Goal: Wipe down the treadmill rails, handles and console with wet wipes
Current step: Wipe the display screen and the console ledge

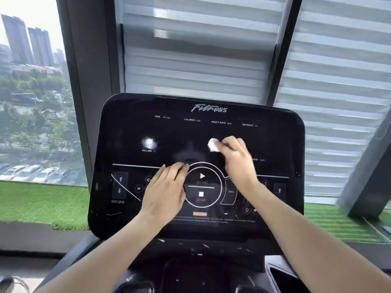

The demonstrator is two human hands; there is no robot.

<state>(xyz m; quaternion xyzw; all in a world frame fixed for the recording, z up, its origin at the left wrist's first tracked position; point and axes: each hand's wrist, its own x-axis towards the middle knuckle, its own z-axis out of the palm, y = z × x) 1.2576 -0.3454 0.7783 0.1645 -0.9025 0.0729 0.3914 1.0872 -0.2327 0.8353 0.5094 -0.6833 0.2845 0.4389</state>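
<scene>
The black glossy treadmill console [131, 127] fills the middle of the head view, with "Fitness" printed at its top and a round play/stop control [202, 186] at its centre. My right hand [237, 159] presses a small crumpled white wet wipe [212, 144] against the upper middle of the screen, fingers curled around it. My left hand [167, 187] lies flat on the console just left of the round control, fingers spread and nothing in it. Both forearms reach up from the bottom of the view.
Below the console a dark tray area [201, 250] and the top of a handle [69, 256] show. Striped window blinds [201, 49] hang behind. Green artificial turf [42, 206] lies on the sill, and a window on the left shows buildings and parked cars.
</scene>
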